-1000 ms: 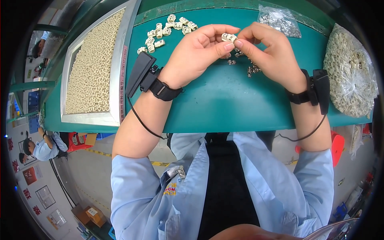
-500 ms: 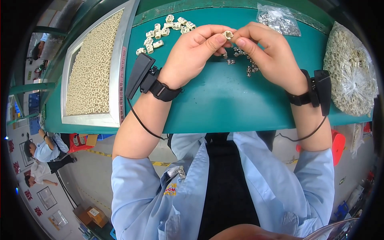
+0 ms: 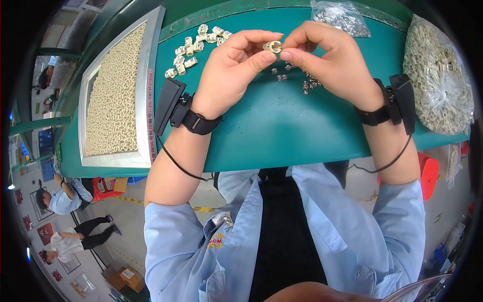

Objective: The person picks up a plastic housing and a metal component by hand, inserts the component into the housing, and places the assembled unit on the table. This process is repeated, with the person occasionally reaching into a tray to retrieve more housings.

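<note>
Between the thumb and fingers of my left hand (image 3: 229, 68) is a cream plastic socket (image 3: 272, 47), short and round, its notched open end facing my right hand. My right hand (image 3: 336, 59) is closed in a pinch right beside that end; whatever its fingertips hold is hidden. Small shiny metal clips (image 3: 311, 83) lie scattered on the green table (image 3: 282, 136) below both hands. Past my left hand, several similar cream sockets (image 3: 189, 49) lie in a loose group.
A metal-framed tray (image 3: 116, 160) packed with small cream parts stands at the left. Far back lies a clear bag of metal pieces (image 3: 343, 19). At the right is a large clear bag of cream parts (image 3: 436, 83). A red stool (image 3: 427, 176) stands below the table edge.
The socket has turned in my left hand, so more of its side shows. My right fingertips stay close to it. The whole view has shifted slightly.
</note>
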A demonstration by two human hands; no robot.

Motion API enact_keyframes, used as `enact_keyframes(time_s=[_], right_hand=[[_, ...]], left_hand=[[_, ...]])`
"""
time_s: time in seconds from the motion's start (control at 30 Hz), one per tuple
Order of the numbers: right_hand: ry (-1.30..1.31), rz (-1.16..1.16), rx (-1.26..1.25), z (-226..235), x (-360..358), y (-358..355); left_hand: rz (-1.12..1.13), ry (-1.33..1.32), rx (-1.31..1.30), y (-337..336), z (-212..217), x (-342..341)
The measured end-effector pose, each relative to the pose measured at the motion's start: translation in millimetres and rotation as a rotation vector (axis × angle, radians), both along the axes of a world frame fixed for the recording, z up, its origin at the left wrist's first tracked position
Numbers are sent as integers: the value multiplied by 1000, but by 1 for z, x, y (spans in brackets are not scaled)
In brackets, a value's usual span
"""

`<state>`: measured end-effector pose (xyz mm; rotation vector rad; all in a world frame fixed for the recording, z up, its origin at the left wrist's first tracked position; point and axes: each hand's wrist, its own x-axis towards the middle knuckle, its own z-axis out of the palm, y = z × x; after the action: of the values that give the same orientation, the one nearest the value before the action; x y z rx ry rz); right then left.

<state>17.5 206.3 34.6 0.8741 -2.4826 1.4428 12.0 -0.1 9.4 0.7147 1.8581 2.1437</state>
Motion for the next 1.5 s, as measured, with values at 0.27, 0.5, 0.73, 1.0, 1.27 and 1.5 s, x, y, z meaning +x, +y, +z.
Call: enact_keyframes(time_s=[0.27,0.5,0.73,1.0,1.27,1.5], right_hand=[[-59,-1,-49,1,-1,1],[-74,-24,-61,-1,-1,0],[-183,32,-105,-5,-1,-1],[-420,108,-217,-4,-1,1],[-574,173,-373,-6,1,-2],[-628,211,-394,-2,0,-1]], left_hand=[[26,43,-3,0,-1,0],[49,47,21,4,0,2],[96,150,-38,2,-1,2],[180,218,-171,2,2,5],[187,314,-177,2,0,4],[154,362,-122,1,3,7]])
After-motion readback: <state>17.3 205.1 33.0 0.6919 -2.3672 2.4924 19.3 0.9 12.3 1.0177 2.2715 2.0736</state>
